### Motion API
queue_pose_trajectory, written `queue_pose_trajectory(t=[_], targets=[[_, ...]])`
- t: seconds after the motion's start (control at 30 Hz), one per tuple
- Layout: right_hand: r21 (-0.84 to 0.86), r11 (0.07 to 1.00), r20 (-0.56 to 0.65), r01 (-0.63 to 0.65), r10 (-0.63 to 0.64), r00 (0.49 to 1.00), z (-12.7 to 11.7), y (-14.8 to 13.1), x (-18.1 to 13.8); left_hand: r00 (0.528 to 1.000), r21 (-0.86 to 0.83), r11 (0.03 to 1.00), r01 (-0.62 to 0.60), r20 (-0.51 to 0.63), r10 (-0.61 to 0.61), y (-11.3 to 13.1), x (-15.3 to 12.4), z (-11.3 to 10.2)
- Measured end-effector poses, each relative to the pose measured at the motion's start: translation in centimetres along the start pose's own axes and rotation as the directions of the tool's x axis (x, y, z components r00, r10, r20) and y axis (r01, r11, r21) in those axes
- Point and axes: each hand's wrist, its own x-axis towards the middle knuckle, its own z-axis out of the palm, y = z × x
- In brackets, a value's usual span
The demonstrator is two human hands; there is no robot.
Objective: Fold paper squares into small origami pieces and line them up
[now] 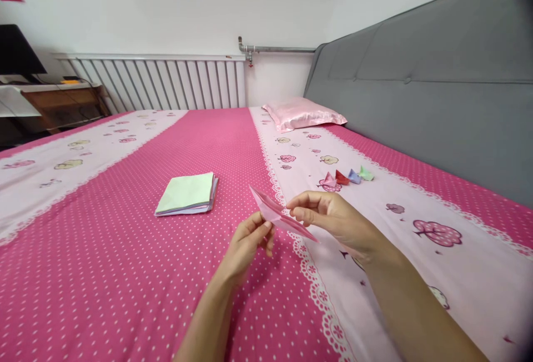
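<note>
Far left: a stack of paper sheets [186,194], pale green on top, lies flat on the dotted pink bedsheet [104,251], well apart from my hands. Risk noted: the bed is soft, and a shift of my weight could fan the loose sheets out.

My left hand [246,244] is closed narrow, thumb and fingertips pinching the near edge of the folded pink paper [278,215]. That paper is up in the air above the bedsheet, between both hands. It is long and pointed, with one tip aimed up-left and the other down-right. My right hand [333,219] pinches it from above near its middle, fingers curled in, with nothing else in it.

Judgement: there is no firm surface beneath the piece, so a crease pressed here may run crooked. Two pinches pulling against each other could tear the thin paper at a fold. If either grip loosens, the layers could slip and spring open. The paper is close in colour to the bedsheet, so an edge is easy to misread.

Right: four small folded paper figures [347,177] sit in a row on the pale band of the bedsheet, near my right hand but not touching it. A careless sweep of that forearm could flatten them
</note>
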Motion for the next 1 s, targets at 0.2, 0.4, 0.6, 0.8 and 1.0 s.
queue_pose_trajectory(t=[0.2, 0.4, 0.6, 0.8, 1.0], targets=[[0.002, 0.999, 0.031, -0.036, 0.036, 0.999, 0.1, 0.14, 0.03, 0.999, 0.025, 0.999, 0.037, 0.012, -0.037, -0.12, -0.1, -0.02], [0.0, 0.999, 0.034, -0.051, 0.051, 0.998, 0.16, 0.25, 0.08, 0.998, 0.023, 0.998, 0.052, 0.021, -0.052, -0.26, -0.06, -0.07], [0.023, 0.998, 0.04, -0.057, 0.056, 0.998, 0.23, 0.18, 0.11, 0.998, 0.024, 0.998, 0.052, 0.028, -0.052, -0.31, -0.01, -0.12], [0.026, 0.997, 0.043, -0.076, 0.075, 0.996, 0.16, 0.24, 0.14, 0.998, 0.02, 0.998, 0.06, 0.027, -0.061, -0.42, -0.02, -0.22], [0.026, 0.997, 0.062, -0.07, 0.068, 0.996, 0.12, 0.28, 0.2, 0.998, 0.019, 0.999, 0.046, 0.046, -0.047, -0.27, -0.13, -0.11]])
